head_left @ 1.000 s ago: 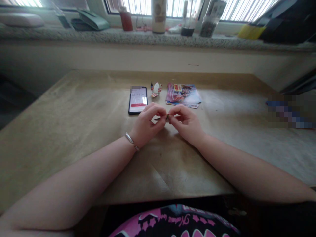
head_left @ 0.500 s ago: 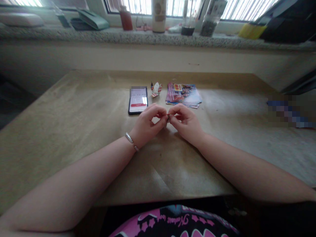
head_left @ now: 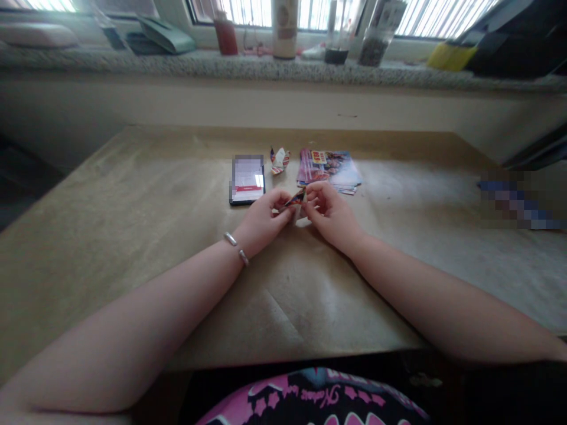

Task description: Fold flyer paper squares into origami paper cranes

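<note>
Between my two hands is a small piece of folded paper (head_left: 296, 199), dark and colourful on one side and pale beneath. My left hand (head_left: 267, 216) pinches its left end, with a silver cuff bracelet on that wrist. The fingers of my right hand (head_left: 331, 213) are closed on its right side. Just beyond lies a folded paper shape (head_left: 280, 160) with pointed, striped flaps and a white middle. To its right is a stack of printed leaflets (head_left: 330, 168), close past my right fingers.
A phone (head_left: 247, 180) with a lit screen lies left of the folded shape. At the table's (head_left: 133, 236) right edge is a blurred blue item (head_left: 518, 203). Bottles, including a red one (head_left: 225, 35), line the speckled windowsill (head_left: 248, 66) behind.
My hands have moved slightly apart. More of the folded paper shows between them now, tilted with its coloured side up.
</note>
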Motion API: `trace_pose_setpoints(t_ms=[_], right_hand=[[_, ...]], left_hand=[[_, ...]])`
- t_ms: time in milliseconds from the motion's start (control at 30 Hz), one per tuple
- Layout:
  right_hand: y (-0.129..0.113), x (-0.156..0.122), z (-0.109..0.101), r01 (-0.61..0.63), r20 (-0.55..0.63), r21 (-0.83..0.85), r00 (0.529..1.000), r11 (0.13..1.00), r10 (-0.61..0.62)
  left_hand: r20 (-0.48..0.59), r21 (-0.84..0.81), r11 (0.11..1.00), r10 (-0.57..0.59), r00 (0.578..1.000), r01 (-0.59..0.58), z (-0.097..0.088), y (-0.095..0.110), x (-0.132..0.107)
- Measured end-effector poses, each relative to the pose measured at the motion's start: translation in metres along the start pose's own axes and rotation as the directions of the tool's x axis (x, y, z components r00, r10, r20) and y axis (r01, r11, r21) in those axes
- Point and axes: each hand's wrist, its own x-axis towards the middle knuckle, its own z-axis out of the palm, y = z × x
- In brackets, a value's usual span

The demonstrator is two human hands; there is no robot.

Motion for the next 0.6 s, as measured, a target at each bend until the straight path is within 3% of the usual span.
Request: trace_pose_setpoints(t_ms=[133,333,600], right_hand=[[0.0043,0.0034,-0.0006,-0.071,0.012,0.016,0.997,0.997,0.071],[0.0034,0.0065,0.0012,-0.124,-0.043,0.108,0.991,0.986,0.129],[0.0006,0.0025,-0.0016,-0.166,0.032,0.074,0.986,0.983,0.164]], left_hand=[[0.004,0.041,0.998,-0.047,0.999,0.047,-0.0016,-0.0014,0.0008],[0.05,-0.009,1.0,-0.015,0.999,0.015,0.0012,-0.0038,0.0009],[0.05,-0.043,0.999,0.018,0.999,-0.016,0.002,-0.0037,0.0]])
